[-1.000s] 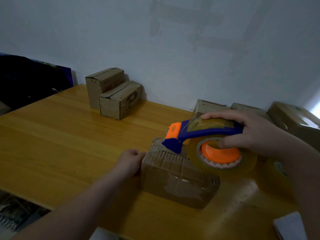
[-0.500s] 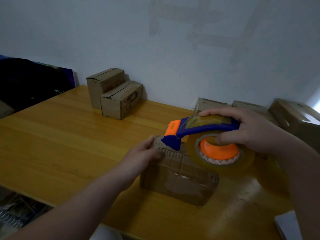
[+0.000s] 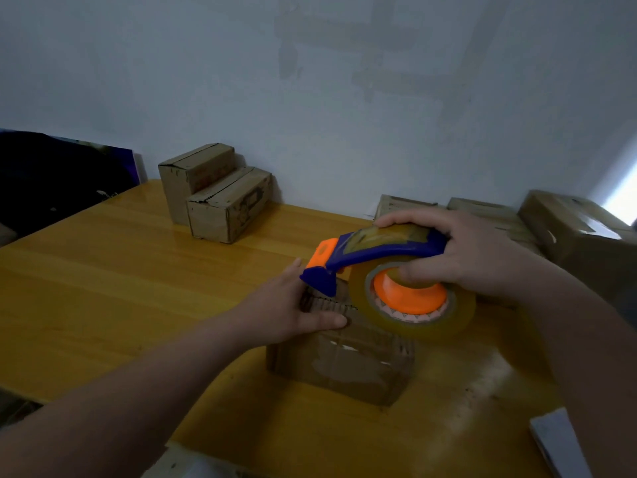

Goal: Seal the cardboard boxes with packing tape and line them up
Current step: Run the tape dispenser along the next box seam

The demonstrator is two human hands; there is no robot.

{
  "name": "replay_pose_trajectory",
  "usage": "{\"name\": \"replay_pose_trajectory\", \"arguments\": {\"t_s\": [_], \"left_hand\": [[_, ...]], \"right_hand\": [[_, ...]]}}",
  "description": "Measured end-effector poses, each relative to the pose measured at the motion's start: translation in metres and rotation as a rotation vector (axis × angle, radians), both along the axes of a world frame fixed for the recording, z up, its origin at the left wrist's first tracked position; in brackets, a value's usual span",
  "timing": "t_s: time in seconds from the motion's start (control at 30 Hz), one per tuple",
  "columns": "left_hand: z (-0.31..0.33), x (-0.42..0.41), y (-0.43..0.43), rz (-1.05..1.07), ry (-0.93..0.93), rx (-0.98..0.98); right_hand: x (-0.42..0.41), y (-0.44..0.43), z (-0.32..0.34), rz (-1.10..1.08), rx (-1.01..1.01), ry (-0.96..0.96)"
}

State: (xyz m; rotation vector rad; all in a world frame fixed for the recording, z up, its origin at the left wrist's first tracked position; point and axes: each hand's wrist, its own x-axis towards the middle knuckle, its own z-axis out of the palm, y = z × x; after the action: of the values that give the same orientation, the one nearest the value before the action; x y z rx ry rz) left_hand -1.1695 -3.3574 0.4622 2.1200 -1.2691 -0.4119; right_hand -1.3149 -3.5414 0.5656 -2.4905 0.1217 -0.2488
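A small cardboard box [image 3: 344,363] sits on the yellow wooden table [image 3: 120,288] in front of me. My left hand [image 3: 286,305] rests flat on the box's top left, fingers straight, thumb along the front edge. My right hand [image 3: 462,250] grips a blue and orange tape dispenser [image 3: 379,250] with a clear tape roll [image 3: 413,305], held over the box top with its blade end near my left hand. Two sealed boxes [image 3: 213,198] stand side by side at the back left against the wall.
Several more cardboard boxes [image 3: 568,229] are piled at the back right by the wall. A white paper [image 3: 558,443] lies at the near right edge. A dark object [image 3: 58,174] lies off the table's far left end.
My left hand moved from the box's left side up onto its top, and its fingers straightened. The dispenser stayed over the box, shifting slightly.
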Motion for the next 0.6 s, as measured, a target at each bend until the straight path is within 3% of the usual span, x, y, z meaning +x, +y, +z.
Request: {"name": "replay_pose_trajectory", "arguments": {"t_s": [0.3,0.43,0.6], "left_hand": [[0.005,0.000,-0.002,-0.001,-0.072,0.084],[0.006,0.002,-0.003,0.004,-0.118,0.207],[0.011,0.002,-0.006,-0.054,-0.365,0.360]], "right_hand": [[-0.017,-0.019,0.010,0.027,0.013,0.040],[-0.048,-0.043,0.011,-0.021,0.044,0.101],[-0.070,-0.053,-0.018,-0.059,0.042,0.226]]}}
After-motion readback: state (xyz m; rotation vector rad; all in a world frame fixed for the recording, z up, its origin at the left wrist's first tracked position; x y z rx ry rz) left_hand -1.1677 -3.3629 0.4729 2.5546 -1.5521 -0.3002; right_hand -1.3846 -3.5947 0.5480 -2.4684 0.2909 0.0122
